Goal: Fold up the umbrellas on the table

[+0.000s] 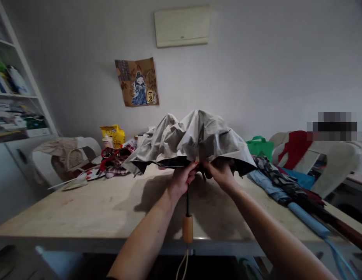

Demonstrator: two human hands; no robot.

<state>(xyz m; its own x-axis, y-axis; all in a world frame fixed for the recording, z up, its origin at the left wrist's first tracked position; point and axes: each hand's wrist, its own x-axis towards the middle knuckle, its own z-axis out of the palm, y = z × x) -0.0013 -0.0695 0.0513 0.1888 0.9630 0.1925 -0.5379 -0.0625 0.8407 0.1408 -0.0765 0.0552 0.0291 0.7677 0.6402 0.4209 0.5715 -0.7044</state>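
Observation:
A partly folded umbrella [195,136] with a crumpled silver canopy and dark underside is held over the table in front of me. Its black shaft points down toward me and ends in a wooden handle [187,228] with a pale cord loop hanging from it. My left hand [182,179] is closed around the shaft just under the canopy's front edge. Beside it, my right hand [220,172] grips the canopy's lower edge, its fingers partly hidden under the fabric. Neither hand touches the wooden handle.
Other folded umbrellas, one with a light-blue handle [309,219], lie along the table's right side by a green bag [261,147]. Plaid cloth [118,161] and a yellow bag [113,134] sit at the left. White chairs stand at both ends; another person is at the far right.

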